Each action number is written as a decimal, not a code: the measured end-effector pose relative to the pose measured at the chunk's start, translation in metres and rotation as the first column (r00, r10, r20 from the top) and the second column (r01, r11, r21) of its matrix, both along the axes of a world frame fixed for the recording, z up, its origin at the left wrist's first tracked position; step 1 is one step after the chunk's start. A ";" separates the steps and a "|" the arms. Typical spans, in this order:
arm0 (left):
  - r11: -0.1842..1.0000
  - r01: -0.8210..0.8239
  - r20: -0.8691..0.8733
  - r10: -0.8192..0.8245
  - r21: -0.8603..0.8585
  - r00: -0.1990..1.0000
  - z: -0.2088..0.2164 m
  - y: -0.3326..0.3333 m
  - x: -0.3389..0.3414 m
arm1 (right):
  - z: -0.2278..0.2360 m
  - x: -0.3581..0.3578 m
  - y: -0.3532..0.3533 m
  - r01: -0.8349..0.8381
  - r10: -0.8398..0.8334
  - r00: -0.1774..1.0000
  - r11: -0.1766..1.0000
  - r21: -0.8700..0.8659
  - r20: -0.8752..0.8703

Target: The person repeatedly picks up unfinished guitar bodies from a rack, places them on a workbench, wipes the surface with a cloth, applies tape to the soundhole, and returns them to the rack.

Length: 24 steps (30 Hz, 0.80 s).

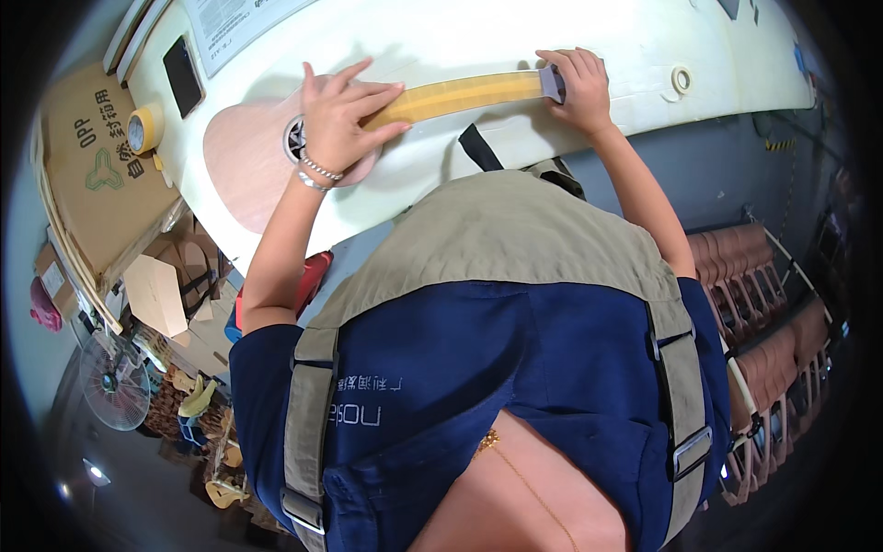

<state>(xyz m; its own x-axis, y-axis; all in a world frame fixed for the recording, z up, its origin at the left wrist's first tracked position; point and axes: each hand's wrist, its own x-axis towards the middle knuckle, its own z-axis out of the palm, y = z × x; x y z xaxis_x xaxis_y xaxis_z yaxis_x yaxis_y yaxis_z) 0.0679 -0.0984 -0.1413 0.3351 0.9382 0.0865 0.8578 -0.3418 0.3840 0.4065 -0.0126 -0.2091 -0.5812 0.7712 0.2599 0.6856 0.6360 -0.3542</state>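
A small wooden guitar-shaped instrument lies flat on the white workbench (478,32): its rounded pale body (244,161) is at the left and its neck (460,94), covered in yellowish tape, runs to the right. My left hand (342,120) lies flat with fingers spread over the sound hole and the start of the neck. My right hand (578,87) is closed on a small grey block (552,83) pressed against the far right end of the neck.
A yellow tape roll (144,129) and a black phone (182,75) lie at the bench's left end; a small tape ring (681,79) at the right. Cardboard boxes (87,156) and a fan (117,386) stand left. Racks of wooden instrument bodies (754,276) stand right.
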 end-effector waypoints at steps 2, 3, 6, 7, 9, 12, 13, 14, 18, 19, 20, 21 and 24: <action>1.000 0.005 0.014 -0.005 -0.006 1.000 -0.002 0.009 0.022 | -0.001 -0.001 0.000 0.003 -0.003 1.000 1.000 0.003 -0.002; 1.000 0.001 0.026 -0.001 -0.004 1.000 -0.003 0.014 0.032 | -0.002 -0.002 -0.001 0.004 -0.004 1.000 1.000 0.002 0.001; 1.000 0.003 0.025 -0.003 0.015 1.000 -0.009 0.027 0.060 | 0.000 -0.006 0.000 0.000 0.000 1.000 1.000 0.021 -0.008; 1.000 0.004 0.009 -0.004 0.018 1.000 -0.010 0.030 0.066 | -0.002 -0.008 0.000 -0.002 0.002 1.000 1.000 0.017 -0.022; 1.000 0.009 0.004 -0.009 0.026 1.000 -0.013 0.037 0.083 | -0.003 -0.009 0.000 -0.003 0.004 0.999 1.000 0.010 -0.036; 0.999 0.003 0.025 -0.004 0.047 1.000 -0.019 0.046 0.113 | -0.001 -0.012 0.000 -0.012 0.012 0.998 1.000 -0.011 -0.061; 0.998 -0.009 0.033 0.007 0.059 0.999 -0.023 0.048 0.122 | -0.001 -0.013 0.000 -0.023 0.022 0.996 1.000 -0.010 -0.091; 0.997 -0.024 0.037 0.021 0.073 0.999 -0.024 0.049 0.130 | -0.001 -0.013 0.001 -0.020 0.019 0.995 1.000 -0.011 -0.098; 0.977 -0.079 -0.033 0.087 0.198 0.996 -0.024 0.050 0.169 | -0.009 -0.013 -0.001 -0.025 0.018 0.995 0.997 -0.074 -0.095; 0.962 -0.147 0.108 0.125 0.230 0.986 -0.013 0.046 0.166 | -0.003 -0.014 -0.001 -0.036 0.025 0.993 0.996 -0.087 -0.119; 0.931 -0.220 0.154 0.181 0.292 0.971 0.002 0.042 0.154 | 0.003 -0.014 -0.003 -0.035 0.021 0.990 0.995 -0.098 -0.136; 0.892 -0.292 0.208 0.231 0.344 0.950 0.015 0.034 0.132 | 0.015 -0.016 -0.006 0.064 -0.064 0.991 0.998 -0.001 -0.121; 0.796 -0.501 0.176 0.470 0.338 0.865 0.030 -0.020 0.014 | 0.037 -0.023 -0.036 0.056 -0.109 0.882 0.990 -0.127 -0.458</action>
